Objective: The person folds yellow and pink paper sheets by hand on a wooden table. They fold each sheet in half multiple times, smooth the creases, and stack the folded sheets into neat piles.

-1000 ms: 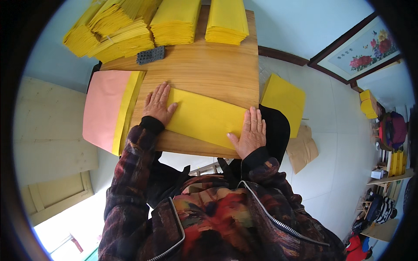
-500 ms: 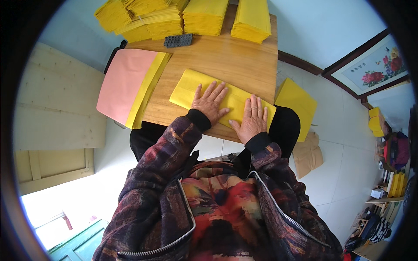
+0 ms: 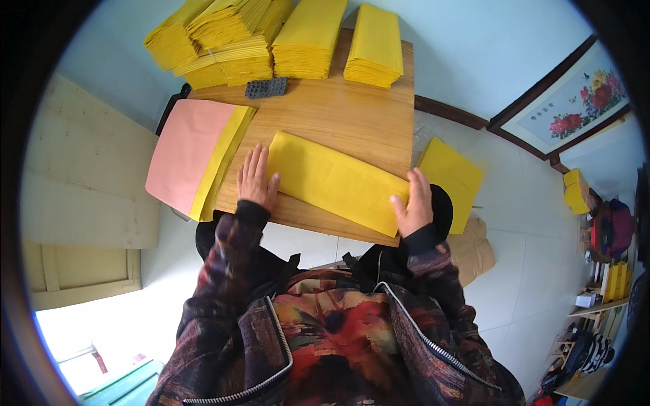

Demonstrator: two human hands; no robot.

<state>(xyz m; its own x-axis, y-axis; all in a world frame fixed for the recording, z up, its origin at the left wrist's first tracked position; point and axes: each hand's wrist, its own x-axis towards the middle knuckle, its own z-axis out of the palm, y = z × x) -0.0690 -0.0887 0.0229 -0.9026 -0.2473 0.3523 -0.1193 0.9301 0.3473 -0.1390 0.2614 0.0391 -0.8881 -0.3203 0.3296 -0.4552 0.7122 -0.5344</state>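
The left hand (image 3: 256,177) has moved back from atop the folded yellow paper (image 3: 338,181) to its left end. The right hand (image 3: 414,205) has shifted outward to the right end.

On the wooden table (image 3: 338,115), a flat yellow piece (image 3: 336,183) is flanked at its two ends by the left hand (image 3: 256,181) and right hand (image 3: 415,205); behind, yellow stacks (image 3: 374,46) are seen.

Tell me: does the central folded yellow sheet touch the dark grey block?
Apart: the head view shows wooden tabletop between the folded yellow sheet and block.
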